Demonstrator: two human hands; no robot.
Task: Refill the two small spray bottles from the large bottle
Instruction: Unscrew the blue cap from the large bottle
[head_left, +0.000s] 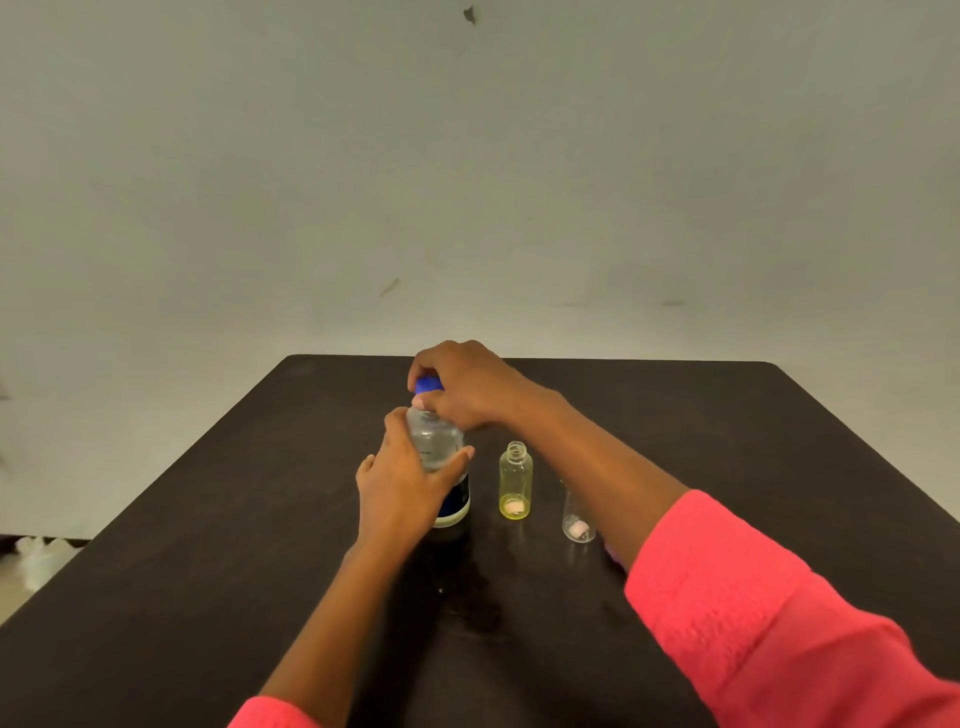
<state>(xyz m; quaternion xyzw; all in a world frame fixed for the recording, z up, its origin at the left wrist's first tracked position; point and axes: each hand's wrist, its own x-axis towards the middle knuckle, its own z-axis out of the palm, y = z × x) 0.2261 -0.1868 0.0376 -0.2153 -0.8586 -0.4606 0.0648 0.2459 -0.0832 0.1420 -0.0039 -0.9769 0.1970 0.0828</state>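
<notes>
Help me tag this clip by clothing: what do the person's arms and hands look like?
Both arms wear bright coral-pink long sleeves: the right sleeve ends partway up the forearm, the left sleeve shows only at the bottom edge. The left hand and right hand are bare: no gloves, and no rings, watch or bracelet visible.

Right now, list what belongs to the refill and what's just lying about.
Job: large bottle, gripped by left hand; blue cap, pinched by right hand; yellow small bottle; clear small bottle.
Lying about: white clutter on the floor.
</notes>
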